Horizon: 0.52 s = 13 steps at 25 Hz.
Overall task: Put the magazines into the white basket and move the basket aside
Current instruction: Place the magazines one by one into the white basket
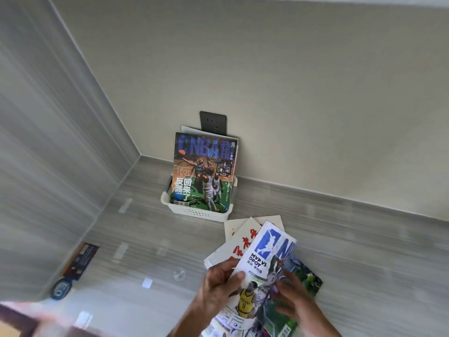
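A white slotted basket (194,211) stands on the grey floor against the wall, with a blue and green NBA magazine (202,171) upright in it and a white one behind. In front of it lies a loose pile: cream magazines with red writing (237,242) and a green-covered one (307,278). My left hand (220,285) and my right hand (295,296) both grip a white "MVP vs DPOY" basketball magazine (264,261), lifted and bent over the pile.
A dark wall socket (213,122) sits just above the basket. At the left, by the tiled wall, lie a dark printed card (81,260) and a round blue object (60,289). Small tape marks dot the floor.
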### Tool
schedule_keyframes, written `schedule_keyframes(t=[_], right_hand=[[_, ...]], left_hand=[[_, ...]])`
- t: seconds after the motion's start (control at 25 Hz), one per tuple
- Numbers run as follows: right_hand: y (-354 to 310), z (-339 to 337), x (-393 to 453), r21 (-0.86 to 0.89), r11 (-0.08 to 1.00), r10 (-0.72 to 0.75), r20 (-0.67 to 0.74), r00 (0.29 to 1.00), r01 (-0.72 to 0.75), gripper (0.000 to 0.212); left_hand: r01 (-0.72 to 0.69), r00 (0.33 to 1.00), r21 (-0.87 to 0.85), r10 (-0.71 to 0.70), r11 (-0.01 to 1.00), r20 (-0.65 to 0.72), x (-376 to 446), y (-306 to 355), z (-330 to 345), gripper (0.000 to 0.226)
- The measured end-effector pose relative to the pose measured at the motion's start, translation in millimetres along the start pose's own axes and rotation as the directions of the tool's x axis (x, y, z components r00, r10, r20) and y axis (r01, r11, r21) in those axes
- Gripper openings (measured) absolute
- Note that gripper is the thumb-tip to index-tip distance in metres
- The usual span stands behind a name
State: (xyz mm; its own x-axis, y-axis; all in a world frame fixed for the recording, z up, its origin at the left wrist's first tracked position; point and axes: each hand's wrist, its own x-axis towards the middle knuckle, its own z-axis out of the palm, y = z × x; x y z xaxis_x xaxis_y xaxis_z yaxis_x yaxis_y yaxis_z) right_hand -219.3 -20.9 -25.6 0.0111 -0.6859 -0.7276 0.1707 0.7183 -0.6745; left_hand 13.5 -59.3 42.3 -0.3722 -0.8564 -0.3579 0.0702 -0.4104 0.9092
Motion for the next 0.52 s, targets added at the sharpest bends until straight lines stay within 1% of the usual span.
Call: schedule_keyframes(t=[0.04, 0.08, 0.12, 0.2, 0.24, 0.28, 0.36, 0.4, 0.44, 0.48, 0.52], right_hand=[[-6.7, 10.4, 4.5, 0.143, 0.990, 0.004, 0.095, 0.995, -0.017, 0.062], [-13.9, 20.6, 7.3, 0.210, 0.977, -0.014, 0.166, 0.986, -0.022, 0.068], [-22.6, 29.8, 9.9, 0.208, 0.978, -0.032, 0.194, 0.980, -0.009, 0.074], [-36.2, 51.2, 18.6, 0.186, 0.982, -0.068, 0.178, 0.982, 0.035, 0.083], [-40.6, 63.7, 23.2, 0.170, 0.985, -0.063, 0.175, 0.983, 0.033, 0.086], [-45.5, 78.3, 26.6, 0.164, 0.986, -0.051, 0.209, 0.977, 0.016, 0.086], [-54.7, 108.1, 29.5, 0.229, 0.973, -0.038, 0.345, 0.938, -0.044, 0.071], [-61.7, 120.1, 29.9, 0.263, 0.963, -0.044, 0.364, 0.930, -0.057, 0.066], [-73.5, 127.8, 28.7, 0.300, 0.952, -0.051, 0.343, 0.938, -0.058, 0.065], [-88.9, 130.9, 27.4, 0.315, 0.948, -0.056, 0.283, 0.957, -0.038, 0.064], [-106.4, 131.0, 26.1, 0.335, 0.942, -0.084, 0.263, 0.961, -0.009, 0.063]], left_hand=[[-0.005, 1.000, -0.036, 0.005, 0.999, 0.003, 0.3, 11.6, -10.6, 0.027], [-0.013, 1.000, -0.092, 0.012, 0.996, -0.013, 1.5, 22.4, -24.8, 0.027], [-0.024, 0.999, -0.150, 0.019, 0.988, -0.039, 3.5, 32.0, -39.3, 0.028], [-0.024, 0.993, -0.277, -0.008, 0.961, -0.115, 7.8, 48.4, -64.6, 0.034], [-0.018, 0.991, -0.343, -0.029, 0.939, -0.131, 10.7, 53.3, -74.1, 0.040], [-0.023, 0.993, -0.396, -0.024, 0.918, -0.113, 13.0, 56.4, -81.3, 0.045], [-0.059, 0.998, -0.455, 0.038, 0.889, -0.056, 17.3, 63.8, -89.1, 0.049], [-0.079, 0.997, -0.463, 0.065, 0.883, -0.045, 19.5, 70.4, -95.8, 0.048], [-0.097, 0.995, -0.457, 0.080, 0.884, -0.056, 22.2, 79.0, -105.8, 0.046], [-0.114, 0.993, -0.442, 0.086, 0.890, -0.082, 26.5, 88.3, -118.1, 0.043], [-0.122, 0.991, -0.430, 0.086, 0.894, -0.102, 31.5, 97.0, -130.5, 0.040]])
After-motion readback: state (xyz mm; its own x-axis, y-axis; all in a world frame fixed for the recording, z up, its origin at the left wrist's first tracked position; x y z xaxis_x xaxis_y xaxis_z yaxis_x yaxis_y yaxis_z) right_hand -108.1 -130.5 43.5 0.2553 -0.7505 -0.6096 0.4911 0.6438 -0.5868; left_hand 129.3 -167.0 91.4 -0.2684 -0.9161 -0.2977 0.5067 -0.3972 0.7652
